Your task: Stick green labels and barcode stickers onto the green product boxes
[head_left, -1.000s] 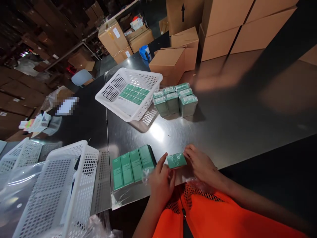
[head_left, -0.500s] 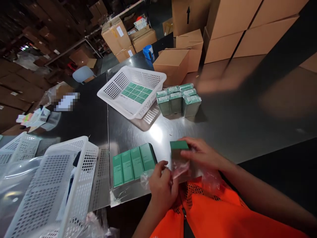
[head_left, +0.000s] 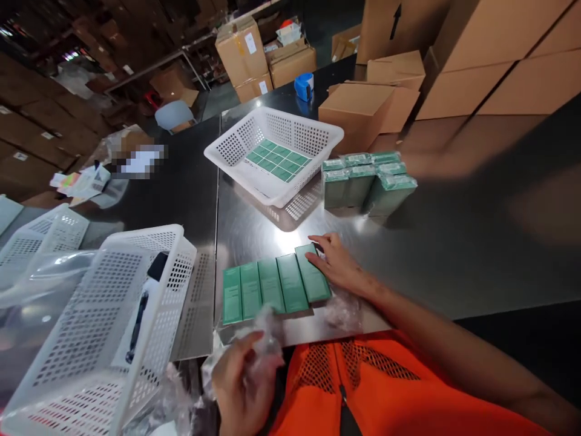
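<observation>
My right hand [head_left: 338,263] is at the far right corner of the end green box [head_left: 313,275], thumb on its face and forefinger past its far edge. This box lies slightly askew at the right end of a row of several green boxes [head_left: 270,284] near the table's front edge. My left hand [head_left: 245,369], low in front of the row, is closed round crumpled clear plastic wrap [head_left: 267,339] with a pinkish part. More crumpled clear film [head_left: 342,309] lies under my right wrist.
A white perforated basket [head_left: 272,197] holds a sheet of green labels. Right of it stand wrapped green packs [head_left: 349,188]. Another white basket [head_left: 157,339] with dark items is at left. Cardboard boxes [head_left: 356,112] and a blue tape dispenser [head_left: 304,88] are at the back.
My right hand has set the green box down at the row's right end. My left hand has pulled away down and left with the plastic wrap. The view has shifted.
</observation>
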{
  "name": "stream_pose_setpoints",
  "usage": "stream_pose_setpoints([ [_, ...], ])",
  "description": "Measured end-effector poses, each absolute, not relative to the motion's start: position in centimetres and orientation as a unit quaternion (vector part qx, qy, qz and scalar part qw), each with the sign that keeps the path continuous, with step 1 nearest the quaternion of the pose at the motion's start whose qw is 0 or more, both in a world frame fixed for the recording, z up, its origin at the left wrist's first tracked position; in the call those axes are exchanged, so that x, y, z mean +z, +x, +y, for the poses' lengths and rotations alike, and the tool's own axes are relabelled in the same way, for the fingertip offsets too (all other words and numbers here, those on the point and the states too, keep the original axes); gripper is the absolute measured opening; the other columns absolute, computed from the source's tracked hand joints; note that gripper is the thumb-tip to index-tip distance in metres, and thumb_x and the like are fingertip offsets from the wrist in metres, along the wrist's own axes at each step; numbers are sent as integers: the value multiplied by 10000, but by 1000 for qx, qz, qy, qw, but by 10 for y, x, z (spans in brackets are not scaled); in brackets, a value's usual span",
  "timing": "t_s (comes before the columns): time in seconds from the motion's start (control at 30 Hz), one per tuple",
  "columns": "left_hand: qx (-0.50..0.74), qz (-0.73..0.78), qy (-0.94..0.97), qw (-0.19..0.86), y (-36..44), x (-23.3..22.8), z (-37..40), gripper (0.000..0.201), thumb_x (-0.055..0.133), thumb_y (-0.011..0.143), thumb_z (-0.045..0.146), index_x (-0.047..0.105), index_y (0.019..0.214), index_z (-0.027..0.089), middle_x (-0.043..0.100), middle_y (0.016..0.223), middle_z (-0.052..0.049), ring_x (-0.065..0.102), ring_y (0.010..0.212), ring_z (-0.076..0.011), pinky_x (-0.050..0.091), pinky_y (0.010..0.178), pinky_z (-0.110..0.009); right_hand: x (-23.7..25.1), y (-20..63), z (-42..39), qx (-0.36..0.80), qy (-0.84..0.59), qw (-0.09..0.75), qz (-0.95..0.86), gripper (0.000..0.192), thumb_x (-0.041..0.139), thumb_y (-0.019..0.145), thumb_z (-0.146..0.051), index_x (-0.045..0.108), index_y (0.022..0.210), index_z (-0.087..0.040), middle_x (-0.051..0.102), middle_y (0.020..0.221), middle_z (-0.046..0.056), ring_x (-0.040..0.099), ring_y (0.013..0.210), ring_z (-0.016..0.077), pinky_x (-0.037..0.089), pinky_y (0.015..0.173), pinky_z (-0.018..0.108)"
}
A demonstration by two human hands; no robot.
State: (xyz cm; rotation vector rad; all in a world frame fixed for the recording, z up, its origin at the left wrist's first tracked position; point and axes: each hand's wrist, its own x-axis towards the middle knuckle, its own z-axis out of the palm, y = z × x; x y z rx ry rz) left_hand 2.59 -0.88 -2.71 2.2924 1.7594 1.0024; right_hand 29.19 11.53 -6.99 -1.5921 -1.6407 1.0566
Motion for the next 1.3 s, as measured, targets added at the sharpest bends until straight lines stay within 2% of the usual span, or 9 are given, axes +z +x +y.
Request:
stream_pose_setpoints([
  [0.1,244,688,683,-33,-2,-39,0,346,636,867,436,633,1157,248,692,693,-8,652,518,-185,429,430,-237,-62,293,104,369,-569,248,-692,879,684,805,-603,336,1514,-218,345,1438,188,647,930,253,536,881,455],
  [0.23,101,786,610,-13,-15,-49,19,703,583,857,612,492,1397,171,720,1051,-135,708,694,-259,441,458,-289,-59,292,82,345,-534,166,-753,1176,794,622,-703,257,1556,-231,235,1549,219,646,1032,351,562,868,504],
  [0.37,16,811,580,73,-13,-56,30,713,509,892,627,456,1436,170,584,1335,-176,699,962,-296,512,615,-340,-76,282,69,316,-547,179,-754,1093,824,678,-578,268,1543,-208,268,1537,227,550,1235,404,546,935,542],
  [0.67,41,792,602,92,-27,-64,38,718,492,906,578,440,1442,103,608,1333,-206,639,1141,-350,531,812,-402,-95,264,64,266,-506,271,-774,825,808,747,-410,431,1443,-176,473,1401,208,571,1224,377,553,967,521],
  [0.77,-3,822,561,98,-29,-49,41,782,441,895,632,427,1466,98,603,1348,-229,652,1114,-386,531,809,-450,-90,251,71,260,-501,254,-785,871,847,713,-408,434,1429,-133,469,1404,224,556,1238,382,544,982,530],
  [0.9,-15,830,551,86,-26,-11,25,593,535,804,645,678,1220,246,703,1213,-167,718,812,-374,519,659,-454,-78,247,74,272,-534,226,-768,1017,896,642,-462,377,1460,-156,417,1430,233,611,1131,386,589,863,542],
  [1.07,242,799,542,93,12,4,4,463,650,774,597,699,1119,291,681,666,-1,602,466,-207,443,452,-302,-53,259,57,310,-526,421,-671,869,647,769,-743,363,1423,-246,424,1287,151,608,910,253,575,770,459],
  [1.17,430,662,577,209,64,-8,12,419,805,640,529,711,917,230,732,843,-46,694,753,-227,541,622,-288,-42,255,50,360,-431,561,-609,812,441,820,-837,362,1368,-242,400,1183,106,536,891,217,551,760,416],
  [1.3,442,560,539,448,131,-17,25,734,820,647,486,599,1297,228,642,1287,-114,628,1160,-283,541,915,-349,-43,244,48,421,-325,665,-525,797,456,765,-879,346,1303,-301,385,1148,69,507,788,170,542,677,365],
])
